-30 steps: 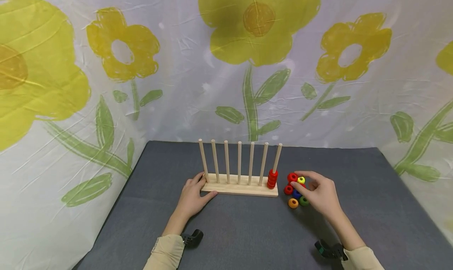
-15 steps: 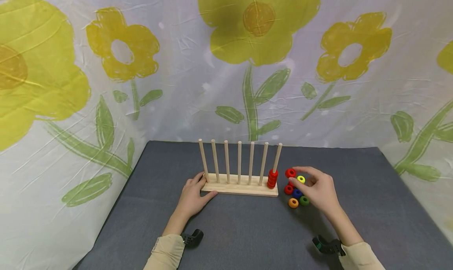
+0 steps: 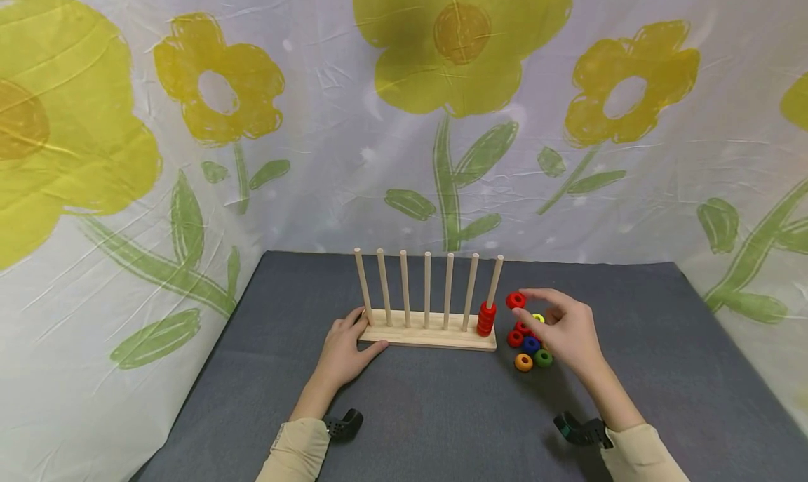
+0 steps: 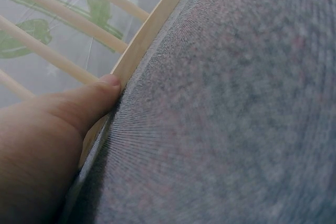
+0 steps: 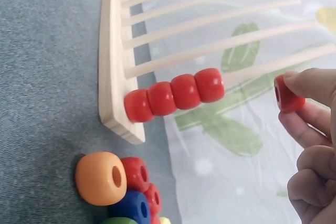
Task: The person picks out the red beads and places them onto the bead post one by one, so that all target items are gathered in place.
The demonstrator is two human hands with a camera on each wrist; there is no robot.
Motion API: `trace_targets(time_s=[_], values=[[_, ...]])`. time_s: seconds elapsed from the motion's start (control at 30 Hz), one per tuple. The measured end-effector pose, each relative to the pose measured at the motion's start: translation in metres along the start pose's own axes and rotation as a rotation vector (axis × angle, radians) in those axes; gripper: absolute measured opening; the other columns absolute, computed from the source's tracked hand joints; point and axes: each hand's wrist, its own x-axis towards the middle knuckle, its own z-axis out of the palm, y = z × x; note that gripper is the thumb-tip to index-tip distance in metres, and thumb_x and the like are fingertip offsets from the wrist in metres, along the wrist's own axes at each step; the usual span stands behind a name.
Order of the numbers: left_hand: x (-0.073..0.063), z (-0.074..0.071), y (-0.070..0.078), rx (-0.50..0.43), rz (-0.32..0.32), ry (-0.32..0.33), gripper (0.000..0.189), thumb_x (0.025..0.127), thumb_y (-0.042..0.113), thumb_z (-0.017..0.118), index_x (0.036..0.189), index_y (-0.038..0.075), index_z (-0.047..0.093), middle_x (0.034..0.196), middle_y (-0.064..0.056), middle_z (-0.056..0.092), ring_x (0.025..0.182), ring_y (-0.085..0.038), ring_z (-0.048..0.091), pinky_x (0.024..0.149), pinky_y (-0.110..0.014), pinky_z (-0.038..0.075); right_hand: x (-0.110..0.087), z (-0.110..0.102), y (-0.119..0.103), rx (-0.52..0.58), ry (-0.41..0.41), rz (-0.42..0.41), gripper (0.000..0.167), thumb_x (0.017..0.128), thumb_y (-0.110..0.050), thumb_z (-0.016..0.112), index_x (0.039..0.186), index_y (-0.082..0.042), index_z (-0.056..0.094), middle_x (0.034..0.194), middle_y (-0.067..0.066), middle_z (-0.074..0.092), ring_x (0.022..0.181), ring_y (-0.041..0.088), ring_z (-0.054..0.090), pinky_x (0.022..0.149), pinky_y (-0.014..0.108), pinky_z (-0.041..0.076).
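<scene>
A wooden stand (image 3: 416,337) with several upright pegs stands on the table. My left hand (image 3: 343,356) grips its left end, the thumb (image 4: 100,95) along the front edge and the other fingers behind. On the rightmost peg sits a stack of several red beads (image 5: 173,96). Between thumb and fingertips, my right hand (image 3: 568,332) pinches a loose red bead (image 3: 515,299), raised to the right of that peg and apart from it. Its hole (image 5: 278,94) faces the stand in the right wrist view.
Beneath my right hand lies a cluster of loose beads: orange (image 3: 523,362), green (image 3: 543,358), blue (image 3: 531,345), red (image 3: 514,339) and a partly hidden yellow one (image 3: 538,318). Dark grey cloth (image 3: 442,412) covers the table. A flowered curtain (image 3: 328,187) hangs behind.
My right hand has lifted the red bead up and slightly left, away from the cluster and closer to the rightmost peg. The left hand and stand have stayed put.
</scene>
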Motion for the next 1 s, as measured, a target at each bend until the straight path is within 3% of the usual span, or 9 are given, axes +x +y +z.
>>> trace_targets(time_s=[1.0], values=[[0.000, -0.001, 0.001, -0.008, -0.003, -0.002, 0.071, 0.095, 0.044, 0.080, 0.151, 0.004, 0.060, 0.161, -0.019, 0.048, 0.131, -0.042, 0.052, 0.108, -0.063, 0.043, 0.019, -0.003, -0.014, 0.020, 0.031, -0.030, 0.032, 0.088, -0.012, 0.089, 0.119, -0.015, 0.080, 0.051, -0.007, 0.034, 0.042, 0.006, 0.025, 0.041, 0.027, 0.024]])
